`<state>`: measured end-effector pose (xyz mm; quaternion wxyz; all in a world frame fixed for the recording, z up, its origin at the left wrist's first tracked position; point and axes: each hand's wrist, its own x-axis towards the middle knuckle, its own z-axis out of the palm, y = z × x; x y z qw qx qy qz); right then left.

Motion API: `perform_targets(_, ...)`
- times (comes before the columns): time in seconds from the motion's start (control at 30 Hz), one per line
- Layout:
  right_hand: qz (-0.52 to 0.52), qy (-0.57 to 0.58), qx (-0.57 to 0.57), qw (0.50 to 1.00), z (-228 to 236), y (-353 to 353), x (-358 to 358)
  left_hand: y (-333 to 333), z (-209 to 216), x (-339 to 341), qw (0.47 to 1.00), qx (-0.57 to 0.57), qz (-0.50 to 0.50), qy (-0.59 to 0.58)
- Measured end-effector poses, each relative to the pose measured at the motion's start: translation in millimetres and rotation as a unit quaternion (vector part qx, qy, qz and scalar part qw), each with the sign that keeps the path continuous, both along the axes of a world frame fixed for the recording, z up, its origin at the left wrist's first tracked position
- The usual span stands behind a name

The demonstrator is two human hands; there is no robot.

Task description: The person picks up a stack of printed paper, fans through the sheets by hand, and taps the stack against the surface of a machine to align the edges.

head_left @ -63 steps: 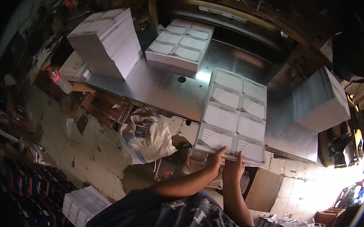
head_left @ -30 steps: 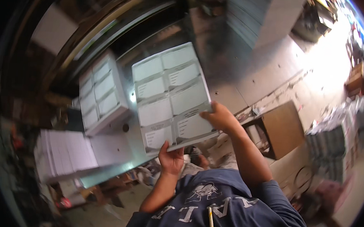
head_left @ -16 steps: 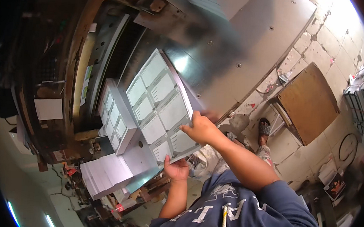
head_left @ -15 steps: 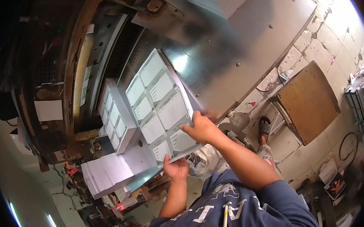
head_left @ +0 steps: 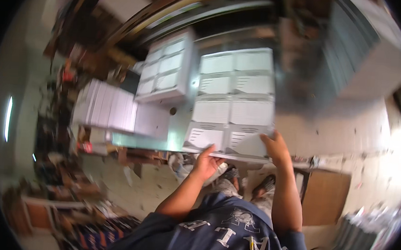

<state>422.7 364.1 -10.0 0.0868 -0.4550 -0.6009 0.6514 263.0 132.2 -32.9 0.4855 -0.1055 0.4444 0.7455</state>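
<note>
A stack of printed paper sheets [head_left: 252,114], with grey-and-white panels in two columns, lies on or just above the metal table in front of me. My left hand [head_left: 203,164] is closed on its near edge, thumb on top and fingers below. On the near right corner sits my right hand [head_left: 278,151], its thumb over the top sheet and its other fingers at the side, partly hidden. Left of this stack stands a smaller block of similar printed sheets [head_left: 169,60]. Motion blurs the picture somewhat.
White paper piles [head_left: 106,107] sit at the table's left end. A tall paper stack [head_left: 354,57] stands at the far right on the metal table [head_left: 321,133]. Machine bars [head_left: 217,12] run along the back. On the floor, right of my feet, is a brown wooden box-like stool [head_left: 326,197].
My view has turned, so the sheet stack now appears squarer to me and further right. The tall paper stack has come into view. Both hands keep hold of the near end.
</note>
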Motion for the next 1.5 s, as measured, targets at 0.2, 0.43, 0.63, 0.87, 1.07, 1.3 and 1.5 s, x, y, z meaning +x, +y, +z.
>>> perform_targets(0.2, -0.017, 0.093, -0.109, 0.99, 0.0, 9.4, 0.5, -34.4, 3.9, -13.9, 0.994, 0.048, 0.096, -0.02)
perform_targets(0.43, 0.049, -0.317, 0.469, 0.823, 22.3, 20.7, -4.3, -42.7, 10.7, -27.6, 0.997, -0.041, 0.025, 0.065)
perform_targets(0.63, 0.266, -0.138, 0.39, 0.871, 78.2, -102.0, -148.2, -43.6, -10.2, -28.3, 0.985, -0.078, -0.043, 0.147)
perform_targets(0.87, 0.455, -0.216, 0.432, 0.748, 82.9, -174.1, -199.6, -61.5, -5.5, -39.8, 0.969, 0.016, -0.103, 0.223)
perform_targets(1.07, 0.441, -0.208, 0.467, 0.738, 69.1, -182.9, -190.5, -79.4, -31.5, -56.8, 0.945, 0.279, -0.16, 0.055)
perform_targets(1.3, 0.416, -0.222, 0.525, 0.708, 52.3, -194.5, -179.5, -102.2, -48.5, -71.3, 0.947, 0.157, -0.256, 0.113)
perform_targets(1.5, 0.411, -0.211, 0.538, 0.705, 46.6, -189.9, -174.4, -108.5, -57.7, -77.1, 0.947, 0.111, -0.279, 0.116)
